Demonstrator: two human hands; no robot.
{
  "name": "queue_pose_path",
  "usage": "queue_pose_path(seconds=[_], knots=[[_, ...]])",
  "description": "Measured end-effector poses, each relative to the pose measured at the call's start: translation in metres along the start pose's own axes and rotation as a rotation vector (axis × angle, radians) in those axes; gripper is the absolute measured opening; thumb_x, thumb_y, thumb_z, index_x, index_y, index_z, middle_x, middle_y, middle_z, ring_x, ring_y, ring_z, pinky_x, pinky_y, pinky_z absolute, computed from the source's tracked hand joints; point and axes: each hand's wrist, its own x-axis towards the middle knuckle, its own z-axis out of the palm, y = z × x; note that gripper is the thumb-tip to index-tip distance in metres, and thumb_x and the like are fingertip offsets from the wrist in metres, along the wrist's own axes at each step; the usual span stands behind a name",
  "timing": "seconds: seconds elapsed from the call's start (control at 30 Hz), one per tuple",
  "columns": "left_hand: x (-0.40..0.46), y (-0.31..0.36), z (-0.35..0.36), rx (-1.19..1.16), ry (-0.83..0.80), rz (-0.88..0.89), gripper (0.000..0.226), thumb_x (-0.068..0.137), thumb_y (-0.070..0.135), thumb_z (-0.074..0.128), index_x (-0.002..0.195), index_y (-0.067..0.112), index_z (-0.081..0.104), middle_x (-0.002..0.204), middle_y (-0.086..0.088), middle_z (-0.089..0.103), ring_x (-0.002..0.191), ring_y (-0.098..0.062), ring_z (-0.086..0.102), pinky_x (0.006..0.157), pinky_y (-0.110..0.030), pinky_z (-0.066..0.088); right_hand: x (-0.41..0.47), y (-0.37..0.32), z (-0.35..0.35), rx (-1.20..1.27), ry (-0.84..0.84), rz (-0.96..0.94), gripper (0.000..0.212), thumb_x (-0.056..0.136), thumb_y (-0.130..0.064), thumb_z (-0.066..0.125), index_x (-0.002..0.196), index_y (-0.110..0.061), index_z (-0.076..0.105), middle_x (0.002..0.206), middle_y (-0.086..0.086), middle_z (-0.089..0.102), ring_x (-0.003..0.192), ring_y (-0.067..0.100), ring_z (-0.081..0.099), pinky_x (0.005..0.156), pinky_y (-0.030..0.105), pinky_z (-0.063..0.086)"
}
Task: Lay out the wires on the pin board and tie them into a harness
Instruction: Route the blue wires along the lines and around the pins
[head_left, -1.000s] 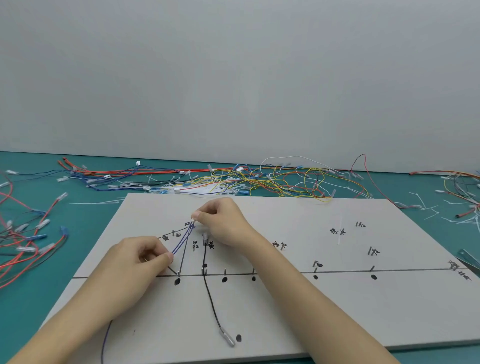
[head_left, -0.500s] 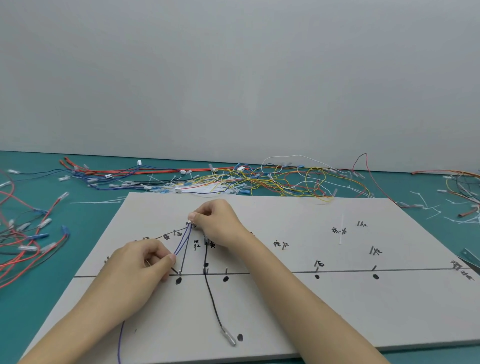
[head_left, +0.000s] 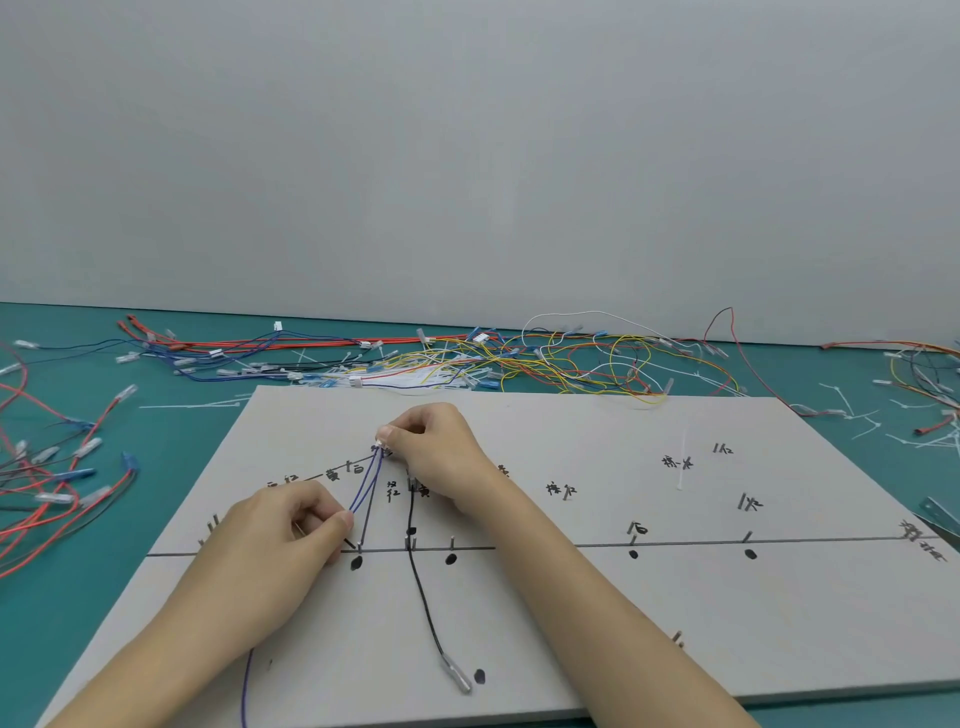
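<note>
Head view: the right hand (head_left: 431, 447) pinches the blue wires' (head_left: 366, 486) small connector at a far pin on the board (head_left: 571, 613) to anchor that end, while the left hand (head_left: 291, 535) pinches the strands nearer, seemingly pulling them taut toward the line's pins.

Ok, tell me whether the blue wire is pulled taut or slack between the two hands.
Taut: the blue wire runs in nearly straight lines from the right hand, pinching its upper end, to the left hand, pinching it lower down.
</note>
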Motion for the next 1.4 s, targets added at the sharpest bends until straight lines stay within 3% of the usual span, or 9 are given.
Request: queue_pose_path(seconds=[0.17,0.27,0.63,0.87,1.03,1.17,1.27,1.4], knots=[[0.0002,-0.0009,0.002,0.007,0.012,0.015,0.022,0.088,0.024,0.064,0.066,0.026,0.065,0.061,0.012,0.067,0.055,-0.006,0.056,0.062,-0.032,0.047,-0.0008,-0.0009,-0.0017,0.082,0.014,0.009,0.014,0.092,-0.024,0.062,0.09,-0.015,0.071,0.073,-0.007,0.061,0.065,0.016,0.05,0.077,0.038,0.046],[0.0003,-0.0004,0.0018,0.019,0.018,0.013,0.022,0.088,0.026,0.064,0.066,0.027,0.065,0.061,0.013,0.067,0.056,-0.007,0.057,0.065,-0.034,0.049,0.0,-0.001,-0.0019,0.04,0.01,0.003,0.016,0.093,-0.024,0.062,0.09,-0.012,0.072,0.079,-0.003,0.063,0.075,0.02,0.054,0.085,0.044,0.05],[-0.0005,0.0007,0.0016,0.027,0.02,0.014,0.022,0.088,0.027,0.064,0.066,0.03,0.065,0.062,0.014,0.067,0.057,-0.004,0.057,0.066,-0.034,0.049,0.0034,-0.0023,0.0005,-0.059,0.028,0.021,0.018,0.092,-0.025,0.061,0.09,-0.011,0.072,0.092,0.007,0.068,0.086,0.029,0.059,0.094,0.043,0.049],[0.0,-0.0002,0.0018,0.008,0.026,0.022,0.023,0.089,0.025,0.064,0.066,0.029,0.065,0.061,0.013,0.067,0.055,-0.002,0.055,0.062,-0.031,0.045,0.0037,-0.0033,0.0027,-0.06,0.022,0.036,0.02,0.093,-0.025,0.061,0.074,-0.017,0.064,0.082,0.002,0.061,0.078,0.021,0.05,0.094,0.043,0.046],[0.0001,0.0013,0.0022,0.032,0.026,0.018,0.021,0.088,0.027,0.064,0.067,0.029,0.065,0.062,0.015,0.067,0.06,-0.009,0.06,0.068,-0.036,0.051,0.0027,-0.004,0.0011,-0.105,0.032,0.034,0.021,0.092,-0.025,0.062,0.088,-0.006,0.072,0.082,0.002,0.062,0.086,0.024,0.056,0.099,0.046,0.044],[0.0009,-0.0012,0.0007,-0.014,-0.013,0.016,0.022,0.087,0.022,0.067,0.066,0.028,0.067,0.061,0.011,0.069,0.056,-0.005,0.059,0.068,-0.034,0.051,0.0025,-0.0065,-0.0001,-0.106,0.038,0.04,0.02,0.089,-0.027,0.067,0.085,-0.008,0.073,0.081,0.003,0.066,0.093,0.028,0.063,0.094,0.043,0.048],[0.0016,-0.0019,-0.0046,-0.102,-0.053,0.0,0.022,0.087,0.019,0.068,0.071,0.035,0.071,0.062,0.004,0.071,0.058,-0.009,0.062,0.071,-0.037,0.052,0.0029,-0.005,-0.0015,-0.052,0.044,0.065,0.015,0.086,-0.023,0.07,0.08,-0.009,0.073,0.069,0.003,0.065,0.071,0.022,0.058,0.081,0.035,0.05],[-0.0018,-0.0007,-0.004,-0.139,-0.068,0.009,0.022,0.086,0.019,0.068,0.074,0.037,0.072,0.061,0.001,0.071,0.053,-0.007,0.061,0.063,-0.03,0.048,0.0034,-0.0032,-0.0042,0.047,0.068,0.072,0.007,0.08,-0.009,0.072,0.08,-0.004,0.076,0.075,0.011,0.071,0.059,0.015,0.055,0.066,0.029,0.051]])
